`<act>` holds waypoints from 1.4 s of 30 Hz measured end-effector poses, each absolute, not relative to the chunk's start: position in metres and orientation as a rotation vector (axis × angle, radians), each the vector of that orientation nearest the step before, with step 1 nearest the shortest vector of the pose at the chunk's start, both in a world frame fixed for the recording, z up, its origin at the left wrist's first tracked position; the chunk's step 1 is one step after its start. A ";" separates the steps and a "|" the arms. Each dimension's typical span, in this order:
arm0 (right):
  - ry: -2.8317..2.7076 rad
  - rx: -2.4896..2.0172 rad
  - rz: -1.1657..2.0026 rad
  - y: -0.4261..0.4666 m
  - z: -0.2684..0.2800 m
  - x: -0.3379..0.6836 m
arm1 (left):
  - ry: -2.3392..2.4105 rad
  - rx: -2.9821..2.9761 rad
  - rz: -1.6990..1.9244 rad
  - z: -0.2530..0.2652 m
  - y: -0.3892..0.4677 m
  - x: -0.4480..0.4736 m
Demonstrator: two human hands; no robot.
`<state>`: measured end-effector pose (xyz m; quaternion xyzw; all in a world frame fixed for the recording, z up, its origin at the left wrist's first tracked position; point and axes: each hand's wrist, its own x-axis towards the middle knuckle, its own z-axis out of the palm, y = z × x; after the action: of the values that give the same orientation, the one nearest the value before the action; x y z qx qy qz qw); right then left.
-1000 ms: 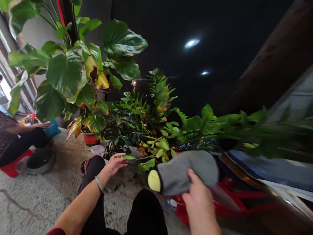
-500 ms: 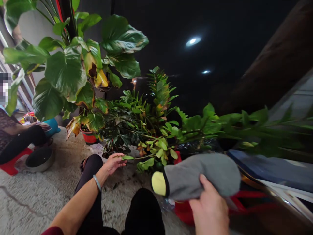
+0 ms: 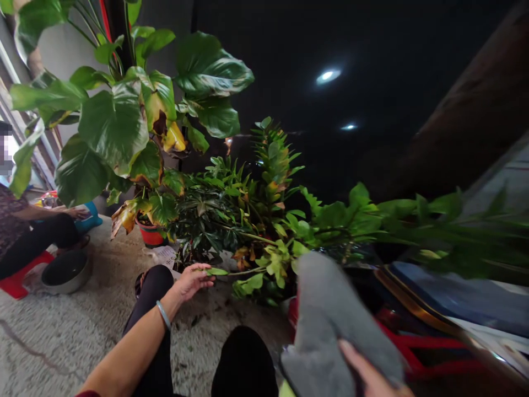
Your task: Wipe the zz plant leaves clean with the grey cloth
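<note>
The left hand point(image 3: 194, 281) holds a slender, pointed green leaf point(image 3: 217, 272) between closed fingers, at the left end of a thin stem from a low, leafy green plant point(image 3: 278, 262). At the near right, the right hand point(image 3: 374, 377) grips a soft grey fabric mitt point(image 3: 326, 309) with a yellow end, thumb on the cloth, other fingers hidden. Compared with the earlier frame, the left grip is unchanged; the mitt's yellow end, formerly pointing left, now lies near, and a grey part points far.
</note>
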<state>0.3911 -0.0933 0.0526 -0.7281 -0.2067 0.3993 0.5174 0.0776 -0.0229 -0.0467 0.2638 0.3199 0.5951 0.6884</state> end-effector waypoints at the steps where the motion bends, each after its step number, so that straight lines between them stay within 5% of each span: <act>1: -0.420 -1.667 0.885 -0.077 0.058 0.392 | 0.716 0.597 1.333 -0.046 -0.024 0.078; 4: -0.478 -1.521 0.843 -0.040 0.057 0.364 | 0.713 0.598 1.358 -0.046 -0.025 0.080; 11: -1.330 -1.366 1.344 -0.090 -0.013 0.274 | 0.771 0.531 1.411 -0.050 -0.021 0.078; 16: -1.286 -1.407 1.352 -0.109 -0.018 0.275 | 0.971 0.475 1.390 -0.068 -0.011 0.075; 23: -1.286 -1.468 1.327 -0.106 -0.020 0.282 | 1.116 0.223 1.797 -0.053 -0.007 0.046; 30: -1.363 -1.334 1.333 -0.092 0.050 0.277 | 0.862 0.573 1.674 -0.022 -0.018 0.028; 35: -0.917 -1.195 1.217 -0.042 0.110 0.235 | 0.910 0.674 1.494 -0.031 -0.015 0.035; 42: -0.846 -1.293 1.585 -0.072 0.065 0.217 | 0.958 0.659 1.500 -0.041 -0.006 0.032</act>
<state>0.2168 -0.0724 0.0653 -0.5222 -0.3419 0.6403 0.4476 0.0323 -0.0058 -0.0409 0.2821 0.4102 0.6424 0.5827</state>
